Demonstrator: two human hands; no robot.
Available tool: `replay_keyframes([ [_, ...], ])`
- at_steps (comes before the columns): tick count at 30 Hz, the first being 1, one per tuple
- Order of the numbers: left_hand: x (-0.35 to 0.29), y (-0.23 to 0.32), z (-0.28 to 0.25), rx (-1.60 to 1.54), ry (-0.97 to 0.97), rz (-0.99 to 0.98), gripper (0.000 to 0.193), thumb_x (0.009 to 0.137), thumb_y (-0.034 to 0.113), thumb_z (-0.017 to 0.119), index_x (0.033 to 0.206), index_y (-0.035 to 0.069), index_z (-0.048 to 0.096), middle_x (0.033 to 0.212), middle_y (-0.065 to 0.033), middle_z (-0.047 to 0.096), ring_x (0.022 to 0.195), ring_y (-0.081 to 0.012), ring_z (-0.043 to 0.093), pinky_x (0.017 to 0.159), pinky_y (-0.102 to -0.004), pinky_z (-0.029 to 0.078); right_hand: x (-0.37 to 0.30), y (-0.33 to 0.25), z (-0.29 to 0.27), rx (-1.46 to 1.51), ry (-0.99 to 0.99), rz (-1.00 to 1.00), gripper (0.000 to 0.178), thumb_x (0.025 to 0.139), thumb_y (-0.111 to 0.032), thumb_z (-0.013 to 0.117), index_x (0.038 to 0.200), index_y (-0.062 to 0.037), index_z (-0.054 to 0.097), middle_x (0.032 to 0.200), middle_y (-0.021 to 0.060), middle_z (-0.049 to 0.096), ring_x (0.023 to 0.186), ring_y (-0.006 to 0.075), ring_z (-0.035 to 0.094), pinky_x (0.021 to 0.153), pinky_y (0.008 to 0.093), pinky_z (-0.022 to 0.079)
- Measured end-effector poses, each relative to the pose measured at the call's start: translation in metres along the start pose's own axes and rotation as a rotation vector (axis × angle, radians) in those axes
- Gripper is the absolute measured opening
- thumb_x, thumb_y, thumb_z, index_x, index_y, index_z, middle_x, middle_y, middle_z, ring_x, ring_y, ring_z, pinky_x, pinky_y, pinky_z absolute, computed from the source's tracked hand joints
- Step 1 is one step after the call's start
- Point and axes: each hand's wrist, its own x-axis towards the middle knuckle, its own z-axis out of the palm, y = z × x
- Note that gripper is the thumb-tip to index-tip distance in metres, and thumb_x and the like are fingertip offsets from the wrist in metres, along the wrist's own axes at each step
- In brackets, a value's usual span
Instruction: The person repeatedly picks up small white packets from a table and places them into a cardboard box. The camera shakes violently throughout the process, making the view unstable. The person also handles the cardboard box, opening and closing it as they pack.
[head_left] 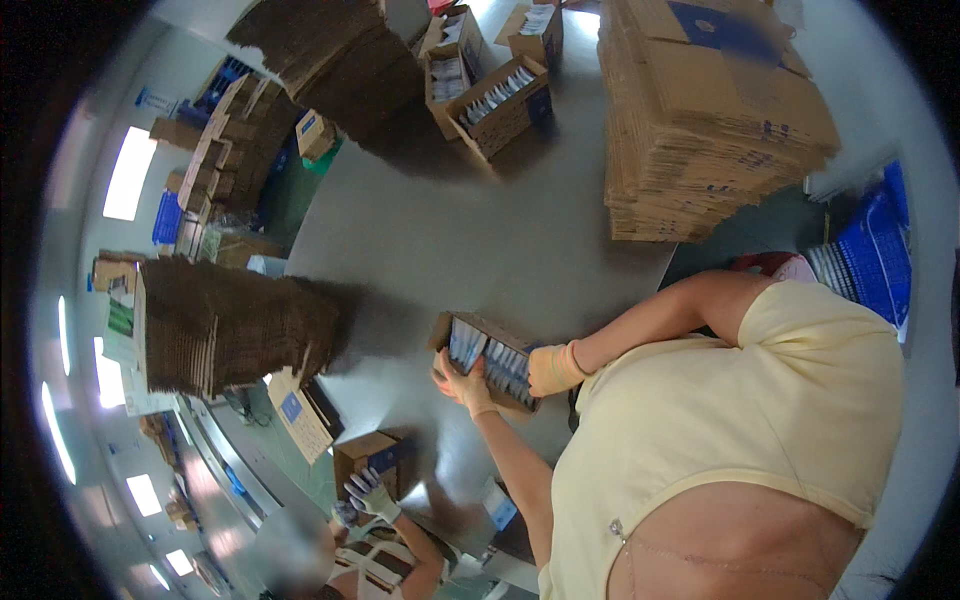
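A small brown cardboard box [440,328] sits on the grey table in front of me, its top uncovered. Standing in it is a tight row of white and blue packets [508,364]. My left hand [462,382] is closed on the box's left end, fingers along the outside and the thumb over the packets. My right hand [556,370], in a pale orange glove, is curled against the box's right side. Some of its fingertips are hidden there.
Flattened cartons stand in tall stacks at the right [700,150], left [235,325] and far left [340,70]. Several packet-filled boxes [505,120] stand at the table's far end. A co-worker's gloved hand [373,495] is beside another carton [365,455] at lower left.
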Motion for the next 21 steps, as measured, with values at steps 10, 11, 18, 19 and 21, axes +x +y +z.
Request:
replay_keyframes([
  [10, -0.061, 0.025, -0.011, -0.099, 0.265, 0.257, 0.061, 0.081, 0.012, 0.069, 0.135, 0.007, 0.042, 0.14, -0.0223, 0.031, 0.127, -0.0379, 0.037, 0.102, -0.0483, 0.035, -0.034, 0.011, 0.026, 0.258, 0.253, 0.449, 0.011, 0.075, -0.015, 0.062, 0.076, -0.0044, 0.061, 0.063, 0.0114, 0.062, 0.056, 0.0289, 0.065, 0.042, 0.0405, 0.046],
  [11, -0.085, -0.021, -0.037, -0.065, 0.35, 0.123, 0.054, 0.082, 0.012, 0.067, 0.131, 0.005, 0.046, 0.137, -0.0224, 0.035, 0.124, -0.0377, 0.04, 0.101, -0.0469, 0.035, -0.008, 0.013, 0.017, 0.239, 0.293, 0.338, 0.011, 0.075, -0.015, 0.062, 0.075, -0.0044, 0.06, 0.06, 0.0118, 0.061, 0.055, 0.0293, 0.064, 0.042, 0.0411, 0.046],
  [18, -0.135, -0.067, -0.041, -0.072, 0.192, 0.157, 0.045, 0.083, 0.011, 0.064, 0.124, 0.0, 0.051, 0.132, -0.0219, 0.041, 0.121, -0.0364, 0.043, 0.1, -0.0453, 0.036, -0.095, 0.132, -0.007, 0.378, 0.561, 1.095, 0.013, 0.072, -0.015, 0.062, 0.077, -0.0028, 0.061, 0.06, 0.016, 0.06, 0.057, 0.0343, 0.062, 0.05, 0.044, 0.048],
  [19, -0.133, -0.068, -0.039, -0.068, 0.167, 0.144, 0.043, 0.083, 0.011, 0.064, 0.123, 0.0, 0.052, 0.131, -0.0218, 0.042, 0.12, -0.0362, 0.044, 0.1, -0.0451, 0.037, -0.096, 0.173, 0.01, 0.161, 0.673, 1.297, 0.019, 0.072, -0.016, 0.063, 0.087, -0.0043, 0.061, 0.077, 0.0156, 0.063, 0.071, 0.0302, 0.063, 0.058, 0.0409, 0.049],
  [21, -0.121, -0.057, -0.034, -0.072, 0.11, 0.115, 0.04, 0.083, 0.011, 0.063, 0.12, -0.002, 0.053, 0.129, -0.0217, 0.044, 0.119, -0.0358, 0.045, 0.099, -0.0446, 0.037, -0.113, 0.225, -0.012, -0.05, 0.678, 1.758, 0.026, 0.079, -0.01, 0.057, 0.104, -0.0051, 0.053, 0.1, 0.0104, 0.05, 0.095, 0.0228, 0.05, 0.073, 0.0393, 0.04],
])
